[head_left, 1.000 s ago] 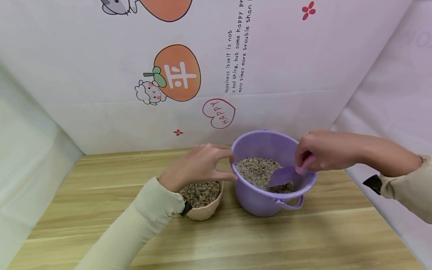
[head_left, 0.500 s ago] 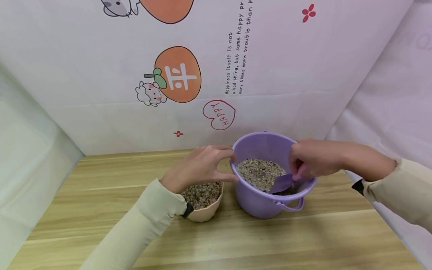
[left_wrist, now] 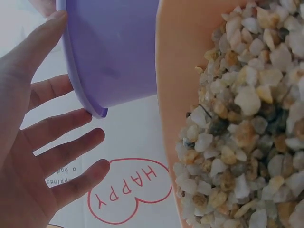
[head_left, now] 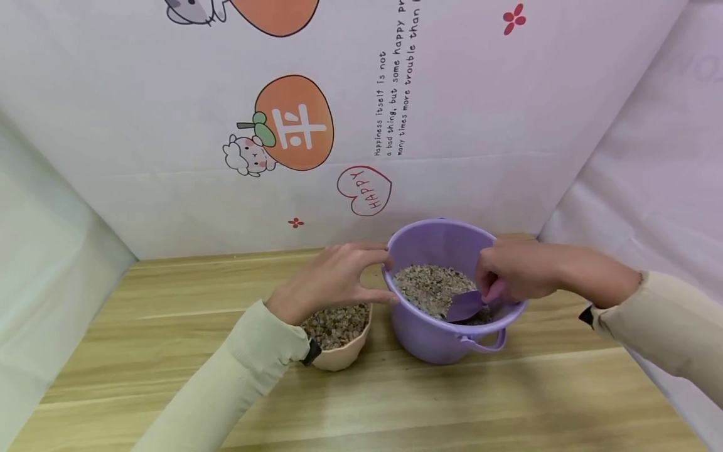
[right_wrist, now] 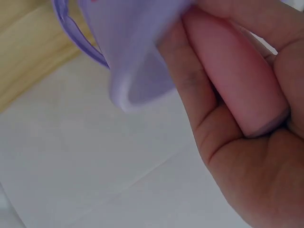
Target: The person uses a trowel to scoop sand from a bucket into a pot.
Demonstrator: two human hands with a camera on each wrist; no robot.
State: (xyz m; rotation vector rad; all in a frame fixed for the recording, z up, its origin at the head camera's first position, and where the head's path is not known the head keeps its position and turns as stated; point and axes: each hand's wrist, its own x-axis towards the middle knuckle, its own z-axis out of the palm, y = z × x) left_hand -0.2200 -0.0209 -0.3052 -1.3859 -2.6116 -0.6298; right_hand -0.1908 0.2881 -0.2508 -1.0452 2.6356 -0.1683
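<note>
A purple bucket [head_left: 429, 345] stands on the table, partly filled with fine gravel [head_left: 432, 285]. My right hand [head_left: 516, 270] grips the pink handle [right_wrist: 237, 71] of a small purple shovel [head_left: 465, 304], whose blade is down at the gravel inside the bucket. My left hand [head_left: 333, 276] spreads its fingers and thumb against the bucket's left rim [left_wrist: 78, 90]; in the left wrist view the last two fingers are apart from it. Below that hand sits a peach pot [head_left: 339, 359] holding coarser pebbles [left_wrist: 247, 123], partly covered by the hand in the head view.
The wood-grain table [head_left: 367, 408] carries the pot and bucket side by side. Close behind them rises a white printed backdrop [head_left: 452, 125], with white cloth [head_left: 632, 188] on the right side. The bucket's handle [head_left: 486, 342] hangs at its front right.
My right hand has moved left and slightly down, bringing the shovel lower in the bucket. The left hand, pot and bucket have stayed almost still.
</note>
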